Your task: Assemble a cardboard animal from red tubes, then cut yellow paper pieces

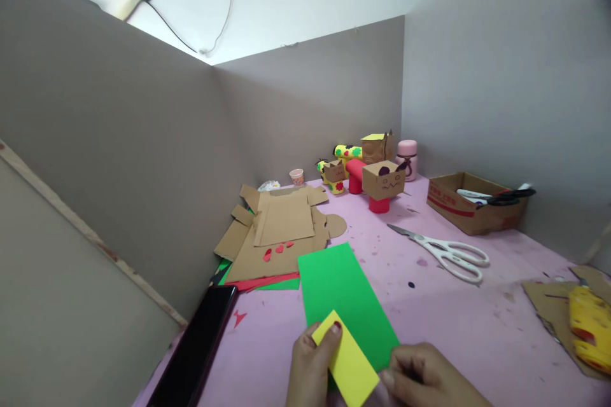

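Ahead of my left hand [312, 365] and right hand [420, 375], the pink surface [477, 324] lies bare between the green sheet [346, 296] and the white scissors [446, 253]. Leftward, a black phone [198, 346] and a heap of flat cardboard [281, 229] block the way. Cardboard figures [377, 175] crowd the far corner, an open box [475, 203] stands at the right wall, and yellow-painted cardboard [589, 324] lies near right.

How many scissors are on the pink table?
2. White scissors lie open on the table; black-handled scissors sit in the cardboard box at the right. More could be hidden.
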Demonstrator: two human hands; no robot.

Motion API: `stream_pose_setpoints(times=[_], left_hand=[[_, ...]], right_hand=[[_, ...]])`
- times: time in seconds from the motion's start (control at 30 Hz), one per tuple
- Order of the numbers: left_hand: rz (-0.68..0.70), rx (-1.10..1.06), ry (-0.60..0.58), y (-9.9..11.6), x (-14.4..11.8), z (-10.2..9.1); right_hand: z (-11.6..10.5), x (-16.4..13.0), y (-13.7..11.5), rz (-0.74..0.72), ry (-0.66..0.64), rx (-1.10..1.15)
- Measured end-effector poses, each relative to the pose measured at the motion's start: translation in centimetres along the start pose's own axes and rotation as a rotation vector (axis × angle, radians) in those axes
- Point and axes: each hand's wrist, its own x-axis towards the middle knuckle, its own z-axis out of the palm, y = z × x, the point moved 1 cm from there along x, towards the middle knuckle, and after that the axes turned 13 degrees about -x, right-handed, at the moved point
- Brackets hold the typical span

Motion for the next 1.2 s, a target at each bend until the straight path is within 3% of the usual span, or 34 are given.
stream_pose_setpoints(times=[0.1, 0.23, 0.4, 0.57, 0.77, 0.87, 0.97, 1.07, 1.2], left_hand=[[-0.053, 0.02, -0.055, -0.8, -0.1, 0.3], [-0.066, 0.011, -0.134, -1.5, -0.4, 1.0], [-0.154, 0.088, -0.216, -1.0, -0.6, 2.0], [-0.08, 0.3, -0.294, -1.3, 0.7, 4.0], [-0.143, 0.254, -0.35, -2.0, 2.7, 5.2], [-0.08, 0.208, -0.322, -2.3, 3.1, 4.8], [-0.018, 0.085, -0.31, -2.7, 3.2, 4.3], [-0.071, 0.034, -0.353, -3.3, 3.1, 4.1], [-0.17, 0.06, -0.43, -3.6, 2.9, 4.2]], right_hand=[[0.3, 0.4, 0.4, -0.041, -0.005, 0.189], [0.4, 0.7, 0.8, -0.014, -0.04, 0.272], [-1.1, 0.7, 0.7, 0.063, 0.124, 0.328], [-2.9, 0.9, 0.7, -0.026, 0.301, 0.308], [-4.2, 1.5, 1.3, -0.036, 0.478, 0.262], [-3.9, 1.8, 1.3, -0.054, 0.436, 0.242], [-2.8, 1.9, 1.2, -0.067, 0.298, 0.255], [-1.9, 2.1, 1.3, -0.083, 0.238, 0.337], [-2.3, 2.2, 1.4, -0.057, 0.288, 0.463]])
